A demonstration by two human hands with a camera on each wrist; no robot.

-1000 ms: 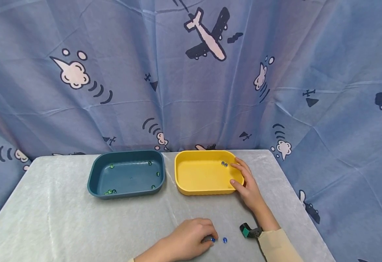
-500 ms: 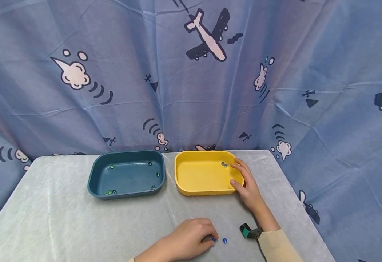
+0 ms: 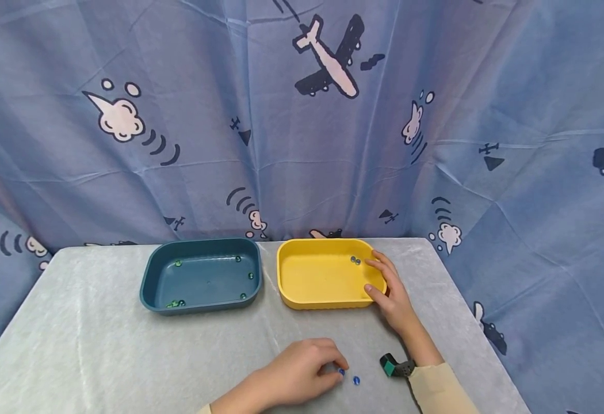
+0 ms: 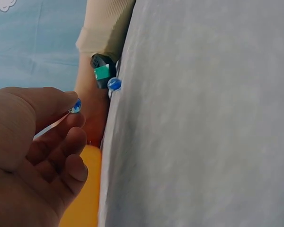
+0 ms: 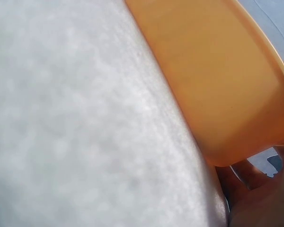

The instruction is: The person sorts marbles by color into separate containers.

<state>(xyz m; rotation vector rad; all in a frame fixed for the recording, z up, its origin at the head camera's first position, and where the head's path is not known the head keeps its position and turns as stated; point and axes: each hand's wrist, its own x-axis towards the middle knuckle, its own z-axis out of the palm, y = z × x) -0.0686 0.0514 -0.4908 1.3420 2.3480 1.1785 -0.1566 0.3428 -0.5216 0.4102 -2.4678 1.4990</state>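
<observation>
Between the thumb and a fingertip of my left hand (image 3: 302, 371) is a blue glass marble (image 4: 76, 106), pinched low over the table in front of the yellow tray (image 3: 328, 305). A second blue marble (image 3: 356, 380) lies on the cloth just right of those fingertips. My right hand (image 3: 394, 296) grips the tray's right end, with the thumb and a finger over the rim. Inside that tray, two bluish marbles (image 3: 355, 260) sit near the back right. The right wrist view shows the tray's side wall (image 5: 213, 85) close up, with part of the hand at its corner.
Left of the yellow tray stands a dark teal tray (image 3: 201, 309) holding several green marbles (image 3: 251, 276). A pale cloth (image 3: 115, 356) covers the table. Behind it hangs a blue patterned curtain (image 3: 198, 115). A black band with a green patch (image 3: 389, 367) is on the right wrist.
My left hand has shifted slightly right and away from the person, carrying the pinched marble with it. The right hand keeps its hold on the yellow tray.
</observation>
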